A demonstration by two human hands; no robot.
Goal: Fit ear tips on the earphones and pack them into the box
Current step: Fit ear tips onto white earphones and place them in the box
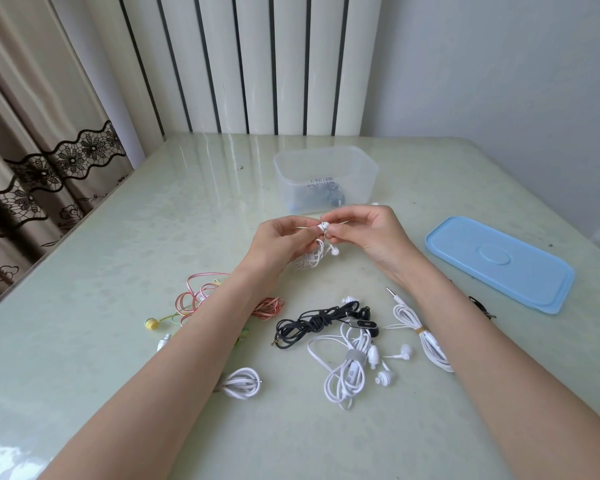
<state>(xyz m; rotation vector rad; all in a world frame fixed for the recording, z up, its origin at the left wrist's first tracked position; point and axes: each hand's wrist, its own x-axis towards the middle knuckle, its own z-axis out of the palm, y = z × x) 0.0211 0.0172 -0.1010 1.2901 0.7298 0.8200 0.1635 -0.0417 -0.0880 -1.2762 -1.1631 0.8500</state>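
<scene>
earbud point(323, 226), white, sits above the table point(118, 237), just before the box point(326, 174). i see my left hand point(280, 241) and right hand point(368, 233) both pinching it, fingertips curled tight; its cord point(310, 259) dangles below. lid point(499, 263) lies right.

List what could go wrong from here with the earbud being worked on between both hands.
1. The left hand and right hand pinch a small white earbud above the table; its tip may slip off and roll away.
2. Its white cable hangs loose below and could snag on the orange-pink earphones nearby.
3. The clear box already holds dark earphones; cables may tangle when packed.
</scene>
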